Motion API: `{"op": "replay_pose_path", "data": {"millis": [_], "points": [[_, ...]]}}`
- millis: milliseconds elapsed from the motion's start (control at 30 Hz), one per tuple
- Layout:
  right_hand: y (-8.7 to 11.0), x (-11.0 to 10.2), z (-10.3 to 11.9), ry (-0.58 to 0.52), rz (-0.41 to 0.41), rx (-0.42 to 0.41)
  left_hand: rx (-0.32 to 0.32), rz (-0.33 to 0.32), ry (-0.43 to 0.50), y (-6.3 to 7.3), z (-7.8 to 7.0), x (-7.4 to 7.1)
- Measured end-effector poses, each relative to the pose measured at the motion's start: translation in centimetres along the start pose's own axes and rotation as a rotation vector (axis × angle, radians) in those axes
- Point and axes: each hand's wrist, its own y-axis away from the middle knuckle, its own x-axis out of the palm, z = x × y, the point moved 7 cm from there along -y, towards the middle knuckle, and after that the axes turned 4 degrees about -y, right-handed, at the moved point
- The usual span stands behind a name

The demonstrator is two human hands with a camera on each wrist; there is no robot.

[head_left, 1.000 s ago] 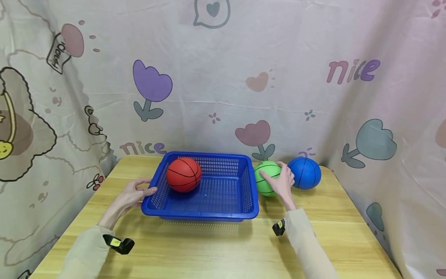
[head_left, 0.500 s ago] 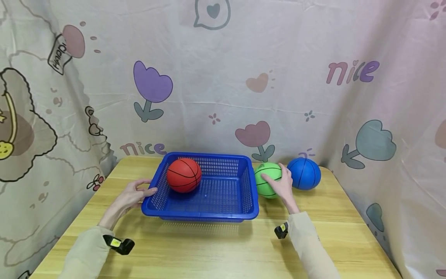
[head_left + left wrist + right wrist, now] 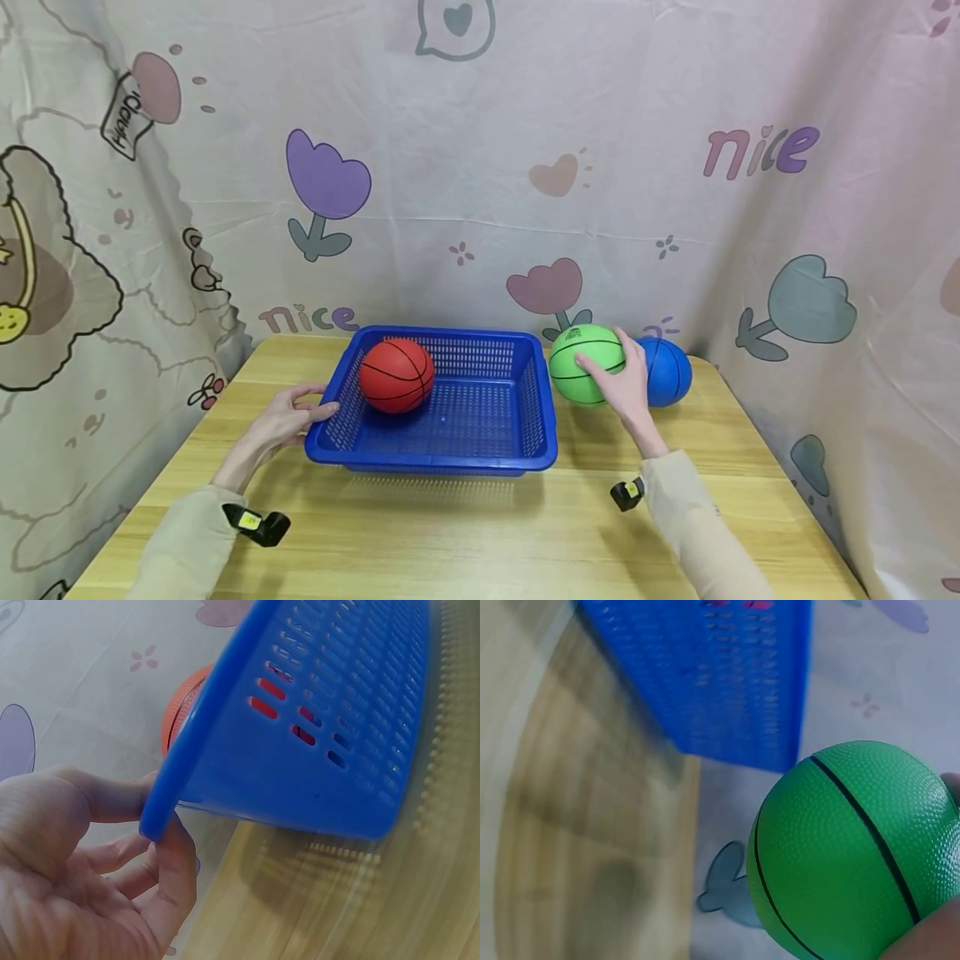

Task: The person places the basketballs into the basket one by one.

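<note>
A blue perforated plastic basket (image 3: 442,462) stands on the table with a red toy basketball (image 3: 396,376) inside at its left end. My left hand (image 3: 281,423) pinches the basket's left rim; in the left wrist view the thumb lies over the rim (image 3: 196,724) with curled fingers below. My right hand (image 3: 624,379) grips a green toy basketball (image 3: 583,360) just right of the basket, raised off the table. In the right wrist view the green ball (image 3: 847,855) fills the lower right, with only bits of the hand showing. Behind the right hand sits a blue toy basketball (image 3: 670,372), partly hidden.
The wooden table (image 3: 450,542) reaches back to a patterned cloth backdrop (image 3: 465,208), which also hangs along both sides. The basket's right wall (image 3: 546,400) stands close beside the green ball.
My right hand has lifted the green ball up and slightly right, so it now covers part of the blue ball. The left hand, basket and red ball have stayed put.
</note>
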Motion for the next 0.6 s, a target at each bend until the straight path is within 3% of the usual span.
{"op": "replay_pose_path", "data": {"millis": [233,600], "points": [[1.1,0.1,3.5,-0.111,0.023,-0.032,-0.011,0.000,0.021,-0.1,0.0,0.1],[5.0,5.5,7.4,-0.207,0.191,-0.084,0.012,0.013,-0.013,0.0,0.1,0.0]]}}
